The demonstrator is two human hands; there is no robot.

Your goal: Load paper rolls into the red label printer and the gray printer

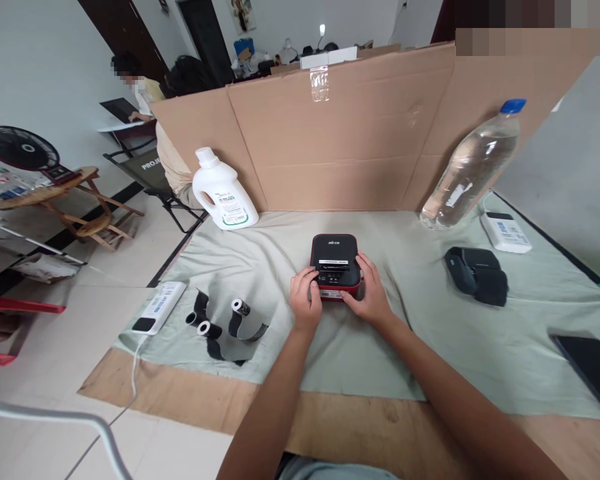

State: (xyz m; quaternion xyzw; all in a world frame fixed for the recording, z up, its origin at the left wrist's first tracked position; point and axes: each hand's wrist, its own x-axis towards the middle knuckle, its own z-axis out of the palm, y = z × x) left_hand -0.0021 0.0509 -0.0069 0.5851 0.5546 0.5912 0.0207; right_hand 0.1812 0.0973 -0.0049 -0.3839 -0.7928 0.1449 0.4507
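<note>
A small black-and-red label printer (336, 251) lies flat on the green cloth in front of me, a strip of white label showing at the slot on its top. My left hand (305, 295) holds its front left corner, with bent fingers touching the panel by the buttons. Around the right side is my right hand (369, 291), its fingers along the edge and its thumb at the front face. To the left on the cloth lie several small rolls of black ribbon (209, 329), partly unwound.
A white jug (225, 193) and a tilted water bottle (473, 173) stand before a cardboard screen (330, 147). White power banks (160, 307) lie left and right. A black pouch-like object (477, 275) and a phone (590, 367) are at right. Beyond the screen, a person (143, 93) sits at a laptop.
</note>
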